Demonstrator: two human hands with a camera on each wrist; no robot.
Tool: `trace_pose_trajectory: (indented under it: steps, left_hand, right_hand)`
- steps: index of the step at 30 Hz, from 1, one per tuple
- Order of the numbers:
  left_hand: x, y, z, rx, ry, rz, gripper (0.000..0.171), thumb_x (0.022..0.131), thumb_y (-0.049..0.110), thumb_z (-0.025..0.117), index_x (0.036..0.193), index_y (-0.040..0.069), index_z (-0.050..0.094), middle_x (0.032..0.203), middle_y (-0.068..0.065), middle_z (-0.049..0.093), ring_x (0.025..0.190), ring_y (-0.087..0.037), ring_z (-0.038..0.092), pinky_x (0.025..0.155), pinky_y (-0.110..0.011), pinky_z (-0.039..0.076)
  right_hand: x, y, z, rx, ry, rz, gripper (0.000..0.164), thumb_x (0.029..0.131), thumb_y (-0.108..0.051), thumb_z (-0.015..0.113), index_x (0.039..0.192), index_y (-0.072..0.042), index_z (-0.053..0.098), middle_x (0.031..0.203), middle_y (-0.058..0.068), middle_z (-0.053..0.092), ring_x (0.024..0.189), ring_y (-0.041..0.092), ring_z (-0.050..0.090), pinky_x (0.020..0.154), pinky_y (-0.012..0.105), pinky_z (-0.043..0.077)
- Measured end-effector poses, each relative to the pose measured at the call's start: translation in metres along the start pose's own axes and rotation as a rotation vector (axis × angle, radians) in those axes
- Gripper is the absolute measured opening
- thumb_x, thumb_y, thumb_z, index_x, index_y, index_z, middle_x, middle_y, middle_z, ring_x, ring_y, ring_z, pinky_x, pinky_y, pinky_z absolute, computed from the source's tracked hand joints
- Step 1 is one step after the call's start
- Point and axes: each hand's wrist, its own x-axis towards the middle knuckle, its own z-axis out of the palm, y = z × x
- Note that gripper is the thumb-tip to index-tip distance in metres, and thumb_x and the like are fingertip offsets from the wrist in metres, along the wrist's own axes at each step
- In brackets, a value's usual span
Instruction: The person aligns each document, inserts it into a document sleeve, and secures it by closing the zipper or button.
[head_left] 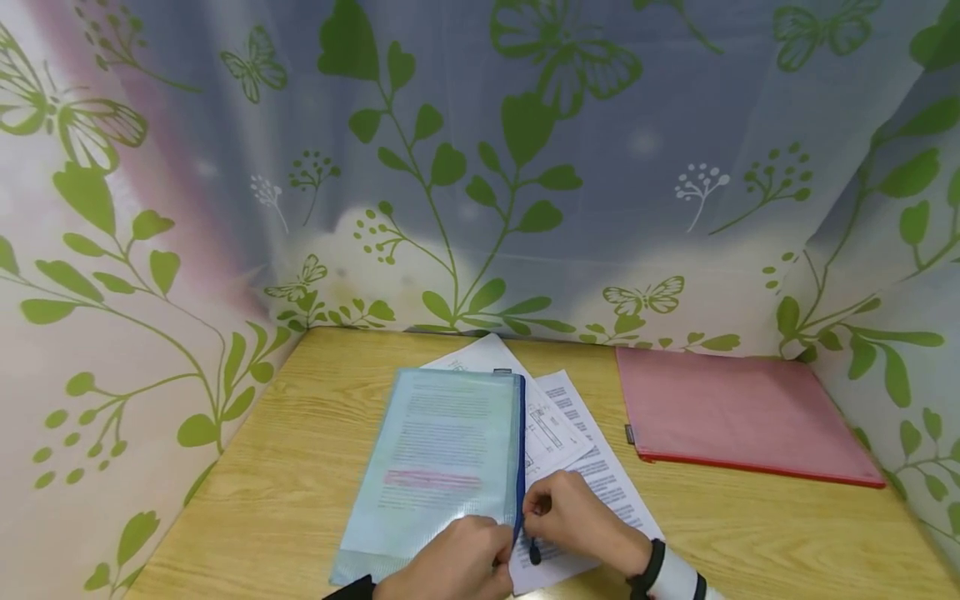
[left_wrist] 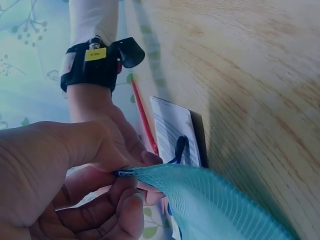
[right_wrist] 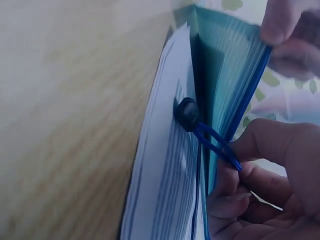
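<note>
A light teal mesh zip pouch (head_left: 442, 442) with a dark blue zipper along its right side lies on the table, a printed sheet with a pink highlighted line showing through it. My left hand (head_left: 459, 560) pinches the pouch's near right corner, which is lifted in the right wrist view. At the zipper edge, my right hand (head_left: 573, 517) pinches the zipper pull, whose slider is hidden by the fingers. From there hangs a blue cord (right_wrist: 215, 145) with a black end (right_wrist: 188, 114). Loose printed papers (head_left: 611, 479) lie partly under the pouch and below the right hand.
A pink zip pouch (head_left: 742, 417) with a red zipper lies at the back right of the wooden table (head_left: 300, 467). Beneath the teal pouch, a sheet with line drawings (head_left: 551, 429) overlaps the text pages. A patterned curtain (head_left: 465, 167) encloses the back and sides.
</note>
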Motion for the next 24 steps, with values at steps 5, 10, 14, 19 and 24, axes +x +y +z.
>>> trace_pose_trajectory:
  steps: [5,10,14,19,24]
  left_hand:
    - [-0.001,0.002,-0.001,0.041,0.010,0.010,0.026,0.072,0.006,0.074,0.063,0.021,0.054,0.063,0.018,0.038,0.058,0.007,0.034,0.050,-0.008,0.026]
    - [-0.001,0.001,-0.005,0.022,0.002,-0.002,0.029,0.075,0.005,0.075,0.064,0.020,0.054,0.063,0.016,0.037,0.058,0.006,0.032,0.051,-0.009,0.026]
    - [-0.001,0.000,-0.007,0.031,-0.002,-0.020,0.028,0.076,0.004,0.073,0.064,0.019,0.053,0.063,0.015,0.036,0.057,0.003,0.030,0.051,-0.011,0.025]
    - [-0.002,-0.002,-0.005,0.082,0.023,-0.019,0.030,0.073,0.003,0.071,0.061,0.019,0.049,0.061,0.014,0.034,0.057,0.002,0.028,0.051,-0.011,0.024]
    - [-0.002,-0.005,-0.004,0.130,0.034,-0.031,0.032,0.073,0.000,0.071,0.060,0.017,0.047,0.059,0.014,0.034,0.056,0.002,0.027,0.050,-0.012,0.024]
  right_hand:
    - [0.003,0.009,-0.005,-0.001,0.011,0.061,0.016,0.075,-0.003,0.072,0.069,-0.018,0.070,0.064,-0.014,0.060,0.058,-0.004,0.051,0.054,0.019,0.044]
    - [0.007,0.016,-0.009,-0.018,0.056,0.043,0.016,0.076,-0.002,0.073,0.070,-0.017,0.071,0.064,-0.012,0.062,0.059,-0.003,0.052,0.055,0.019,0.045]
    - [0.009,0.020,-0.013,-0.064,0.105,0.036,0.018,0.076,-0.003,0.074,0.070,-0.019,0.071,0.069,-0.012,0.062,0.064,-0.003,0.053,0.060,0.019,0.046]
    - [0.011,0.025,-0.016,-0.100,0.138,0.048,0.019,0.076,-0.003,0.076,0.069,-0.020,0.072,0.069,-0.012,0.063,0.065,-0.004,0.053,0.061,0.019,0.046]
    - [0.015,0.030,-0.018,-0.117,0.151,0.060,0.019,0.078,-0.002,0.075,0.069,-0.019,0.072,0.065,-0.013,0.063,0.060,-0.003,0.053,0.058,0.019,0.046]
